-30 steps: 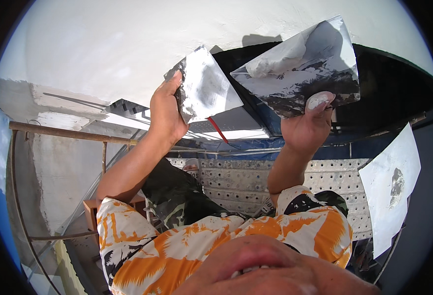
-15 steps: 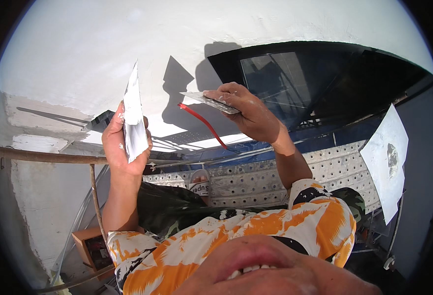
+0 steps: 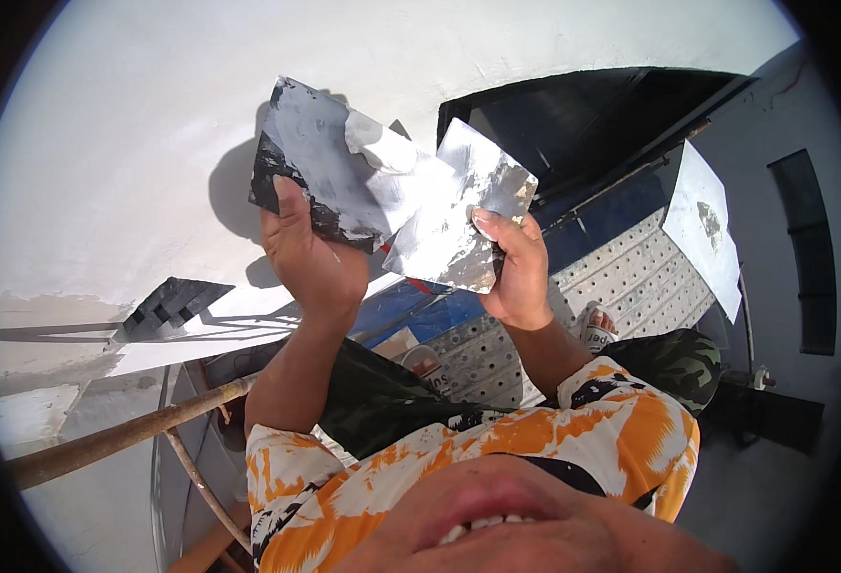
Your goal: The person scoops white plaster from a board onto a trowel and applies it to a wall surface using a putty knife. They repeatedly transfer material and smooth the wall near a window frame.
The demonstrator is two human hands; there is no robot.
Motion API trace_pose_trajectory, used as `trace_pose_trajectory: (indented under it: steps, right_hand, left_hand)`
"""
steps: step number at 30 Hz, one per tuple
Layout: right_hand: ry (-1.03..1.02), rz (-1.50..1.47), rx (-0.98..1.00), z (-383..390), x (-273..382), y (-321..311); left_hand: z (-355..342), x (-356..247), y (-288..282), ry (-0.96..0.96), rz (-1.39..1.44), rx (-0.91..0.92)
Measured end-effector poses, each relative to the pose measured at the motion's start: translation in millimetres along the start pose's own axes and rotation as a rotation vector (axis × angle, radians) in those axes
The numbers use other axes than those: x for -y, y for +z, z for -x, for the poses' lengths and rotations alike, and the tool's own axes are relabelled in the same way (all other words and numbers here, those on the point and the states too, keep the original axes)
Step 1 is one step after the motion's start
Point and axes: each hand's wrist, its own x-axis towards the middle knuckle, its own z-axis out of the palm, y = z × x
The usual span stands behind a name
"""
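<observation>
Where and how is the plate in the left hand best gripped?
The plate seems best gripped at its dark lower edge, from below, thumb on its face, as the left hand does: it is flat, and a white lump sits near its upper edge.

The gap between the left hand [image 3: 313,265] and right hand [image 3: 521,277] is blocked by a large plate [image 3: 315,158] and a small plate [image 3: 466,234]. Room is left between the right hand and a white sheet [image 3: 697,205]. Lower left is barred by a pipe [image 3: 134,435]; forward, by the wall [image 3: 143,153].
</observation>
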Motion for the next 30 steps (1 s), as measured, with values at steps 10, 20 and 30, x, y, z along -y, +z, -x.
trace_pose_trajectory:
  steps: [10, 20, 30]
  right_hand:
    - [0.274, -0.26, -0.121, 6, -32, 12]
    - [0.428, -0.585, 0.179, 20, 12, -6]
    - [-0.565, 0.146, -0.407, -154, 117, -137]
  left_hand:
    - [-11, -3, -45, 0.277, -0.109, -0.016]
    - [15, -15, -30, 0.786, -0.879, 0.942]
    - [75, -70, -46, 0.271, -1.689, 0.295]
